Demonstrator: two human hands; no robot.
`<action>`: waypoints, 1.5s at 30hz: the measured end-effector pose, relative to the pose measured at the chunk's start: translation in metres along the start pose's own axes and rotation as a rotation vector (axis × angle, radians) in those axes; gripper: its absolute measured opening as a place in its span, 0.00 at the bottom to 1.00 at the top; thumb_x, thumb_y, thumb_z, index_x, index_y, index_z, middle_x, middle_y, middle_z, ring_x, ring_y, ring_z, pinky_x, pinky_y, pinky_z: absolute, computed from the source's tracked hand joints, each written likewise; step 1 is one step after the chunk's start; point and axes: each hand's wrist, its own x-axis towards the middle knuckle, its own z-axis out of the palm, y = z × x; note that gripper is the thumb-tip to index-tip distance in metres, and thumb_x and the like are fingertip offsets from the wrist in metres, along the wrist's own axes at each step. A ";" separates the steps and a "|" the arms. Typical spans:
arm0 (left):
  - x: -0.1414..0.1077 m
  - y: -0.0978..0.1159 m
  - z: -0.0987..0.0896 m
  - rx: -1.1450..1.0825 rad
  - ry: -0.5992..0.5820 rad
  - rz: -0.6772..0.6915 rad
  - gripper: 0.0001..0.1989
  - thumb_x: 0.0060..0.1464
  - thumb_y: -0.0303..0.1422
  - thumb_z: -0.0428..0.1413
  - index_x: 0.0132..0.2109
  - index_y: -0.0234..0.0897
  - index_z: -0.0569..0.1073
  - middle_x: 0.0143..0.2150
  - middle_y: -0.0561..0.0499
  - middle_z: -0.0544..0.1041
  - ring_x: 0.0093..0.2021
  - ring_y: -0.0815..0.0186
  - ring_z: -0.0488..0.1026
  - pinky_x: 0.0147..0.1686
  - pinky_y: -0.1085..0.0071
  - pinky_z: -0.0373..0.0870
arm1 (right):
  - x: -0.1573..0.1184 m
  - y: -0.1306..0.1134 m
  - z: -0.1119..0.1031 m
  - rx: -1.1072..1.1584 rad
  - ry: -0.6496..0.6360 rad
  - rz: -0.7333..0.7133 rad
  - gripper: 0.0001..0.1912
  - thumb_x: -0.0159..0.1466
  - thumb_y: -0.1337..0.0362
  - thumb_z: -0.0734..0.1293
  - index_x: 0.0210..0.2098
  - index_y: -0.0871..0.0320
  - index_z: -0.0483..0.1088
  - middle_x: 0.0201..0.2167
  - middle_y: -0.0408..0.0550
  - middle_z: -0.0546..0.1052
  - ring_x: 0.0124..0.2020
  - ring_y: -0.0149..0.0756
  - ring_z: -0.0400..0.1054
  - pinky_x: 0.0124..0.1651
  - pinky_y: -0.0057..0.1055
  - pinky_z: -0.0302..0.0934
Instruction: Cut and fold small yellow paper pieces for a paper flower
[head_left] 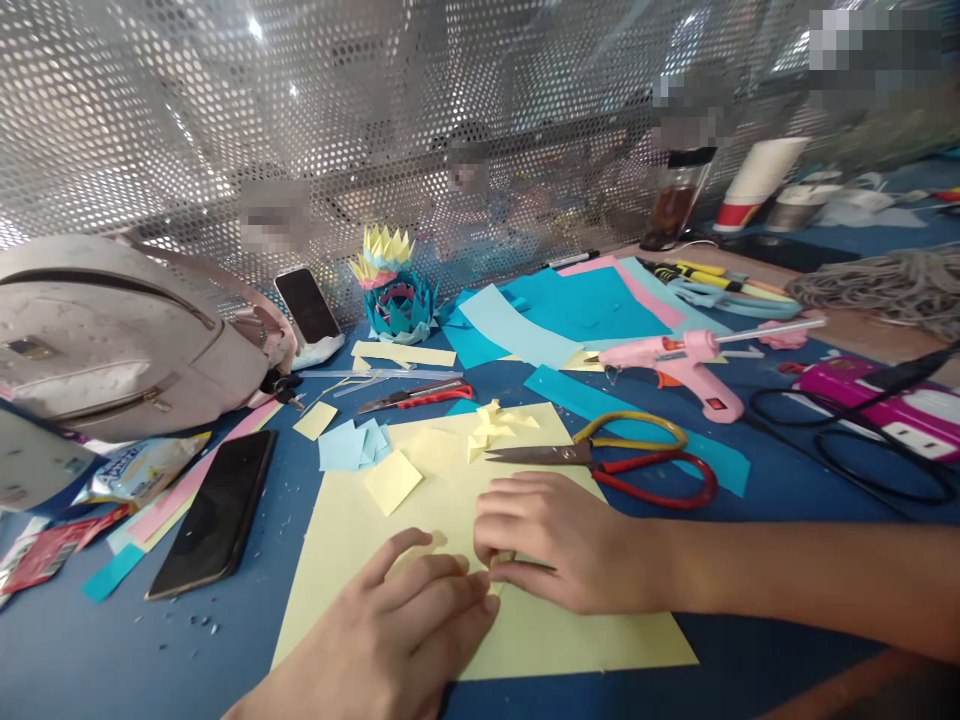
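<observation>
My right hand (555, 540) pinches a small folded piece of pale yellow paper (502, 562), mostly hidden by the fingers. My left hand (412, 610) meets it from the left, its bent fingertips pressed on the same piece. Both hands rest over a large yellow sheet (607, 640). Just beyond them lie a loose yellow paper square (394, 482), some light blue squares (352, 445) and a small pile of folded yellow pieces (499, 425). Scissors (547, 455) with one yellow and one red handle lie partly open beyond my right hand.
A pink glue gun (682, 360) and a purple power strip (885, 400) with black cable are at right. Further back stands a blue-and-yellow folded paper model (401, 300). A red cutter (420, 395), a phone (217, 515) and a backpack (112, 340) are at left.
</observation>
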 end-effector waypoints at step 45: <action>0.004 -0.002 -0.002 0.043 -0.022 0.017 0.21 0.73 0.25 0.38 0.59 0.30 0.73 0.52 0.45 0.79 0.56 0.62 0.72 0.68 0.57 0.54 | -0.003 0.002 -0.009 0.035 0.032 0.127 0.13 0.66 0.58 0.73 0.41 0.58 0.67 0.38 0.44 0.73 0.37 0.35 0.66 0.38 0.29 0.55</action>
